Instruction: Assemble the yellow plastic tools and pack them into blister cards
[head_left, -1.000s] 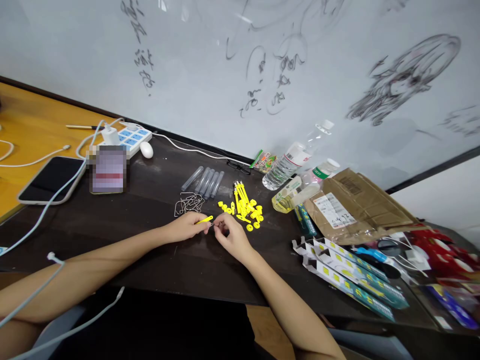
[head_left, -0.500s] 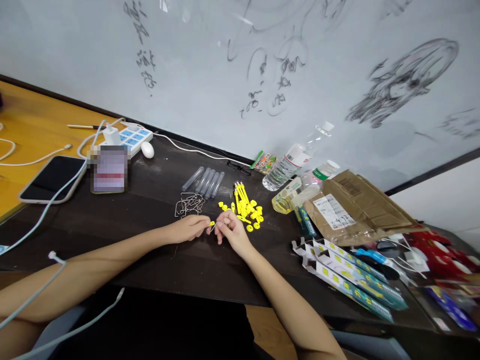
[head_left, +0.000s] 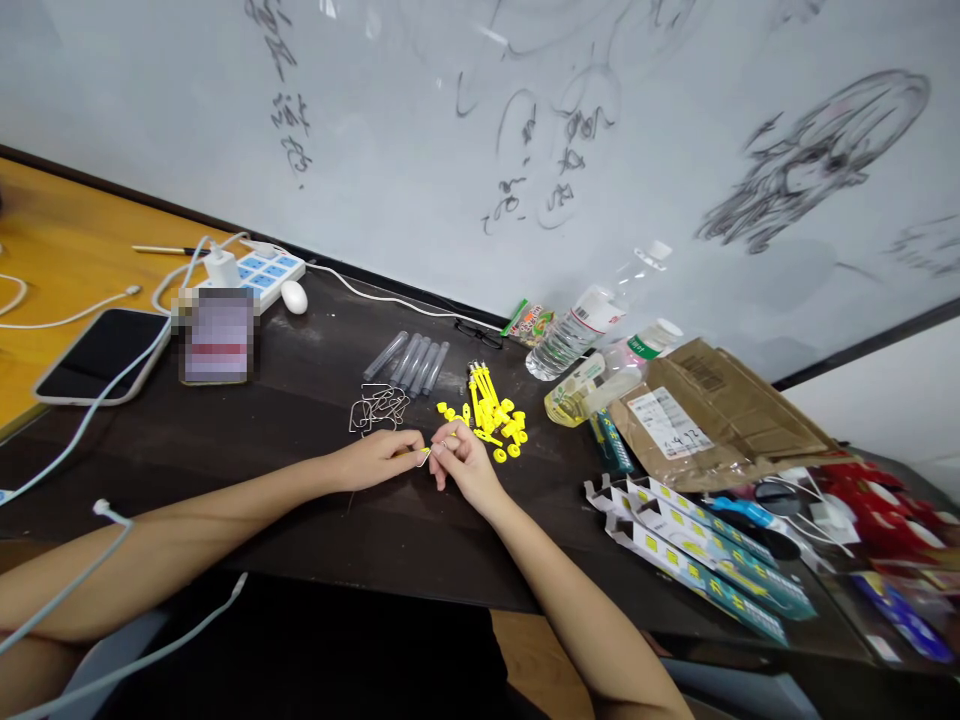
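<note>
My left hand is closed, pinching a small yellow plastic piece between thumb and forefinger. Close against it, my right hand pinches a thin bent metal wire that meets the yellow piece. The fingers partly cover both, so how they join is hard to see. Behind my left hand lies a tangle of bent metal wires. Several clear grey plastic tubes lie side by side beyond the wires. Past my right hand is a heap of yellow plastic parts, with rods, rings and caps.
Bottles, a cardboard parcel and opened narrow boxes stand or lie on the right. On the left are a phone, a blurred-out device, a power strip and loose cables. A whiteboard rises behind the table.
My left hand's fingers have turned slightly over the yellow piece and sit nearer my right fingertips. The wire shows at a different angle. The piles have stayed put.
</note>
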